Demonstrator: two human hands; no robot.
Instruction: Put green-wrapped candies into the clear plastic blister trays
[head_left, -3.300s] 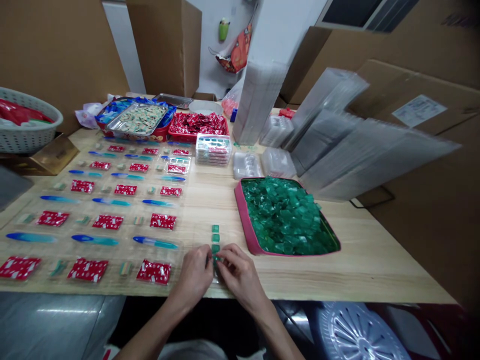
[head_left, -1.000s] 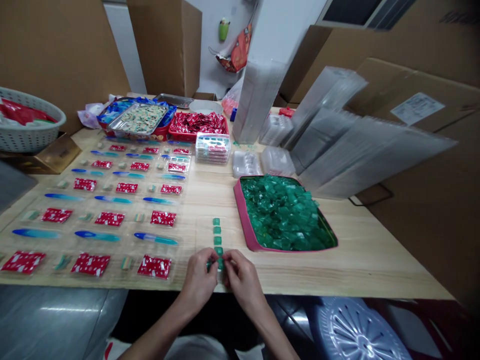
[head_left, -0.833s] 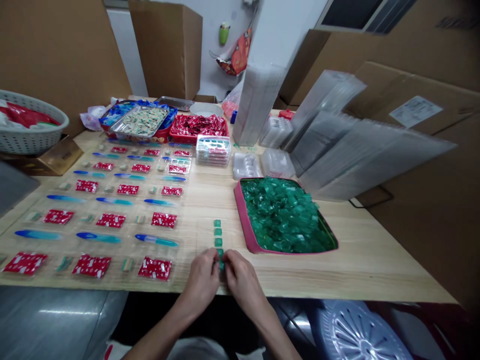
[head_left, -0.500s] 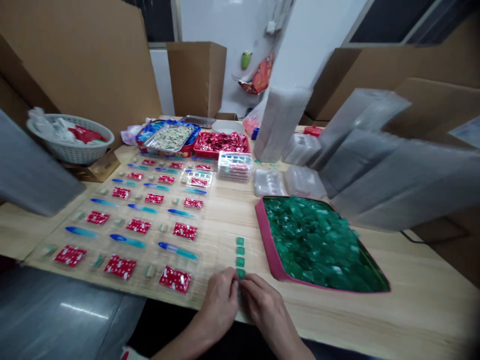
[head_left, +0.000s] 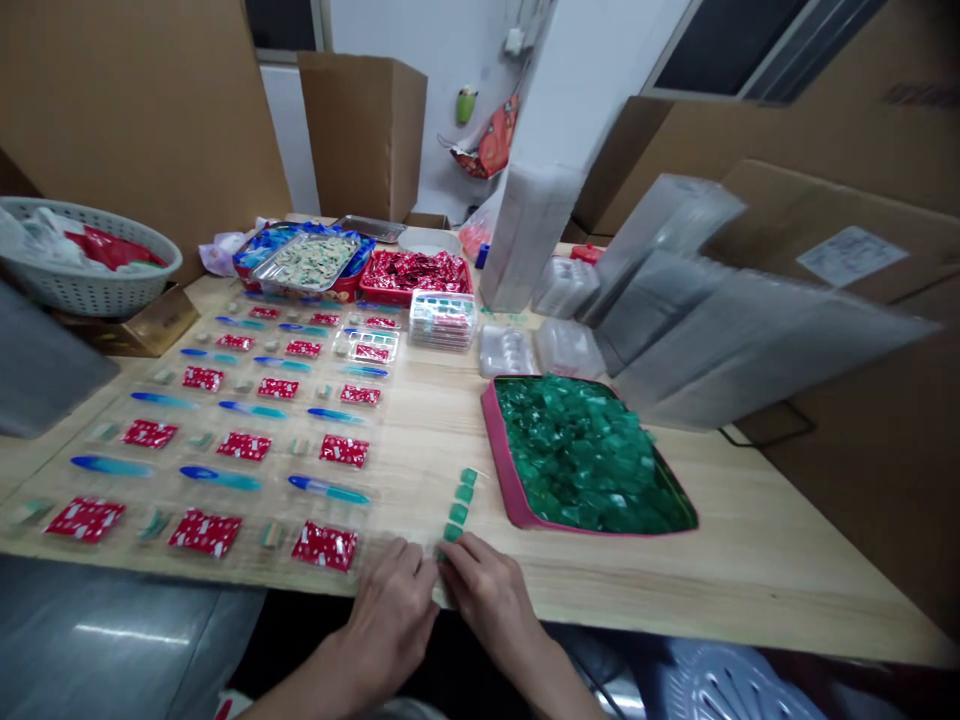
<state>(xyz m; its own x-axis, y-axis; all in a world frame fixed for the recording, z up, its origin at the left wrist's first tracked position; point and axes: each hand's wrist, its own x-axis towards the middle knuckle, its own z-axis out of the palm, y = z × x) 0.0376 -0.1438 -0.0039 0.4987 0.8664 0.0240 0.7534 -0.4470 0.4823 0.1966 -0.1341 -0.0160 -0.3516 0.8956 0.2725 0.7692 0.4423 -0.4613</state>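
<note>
I am pinching a green candy [head_left: 442, 551] between my left hand [head_left: 394, 605] and right hand [head_left: 489, 592], at 6 o'clock of the candy row [head_left: 460, 502] beside the pink tray [head_left: 498, 468], and this near the table [head_left: 750, 570] edge I am risking flicking it off or jolting the row crooked.

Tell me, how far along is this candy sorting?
Done: four green candies lie in a row before the hands, and the clear trays at left hold red packets and blue sticks. In hand: the left hand and right hand meet at the row's near end; what the fingers pinch is hidden. Left: the pink tray is heaped with more of them, and tray stacks stand behind.
</note>
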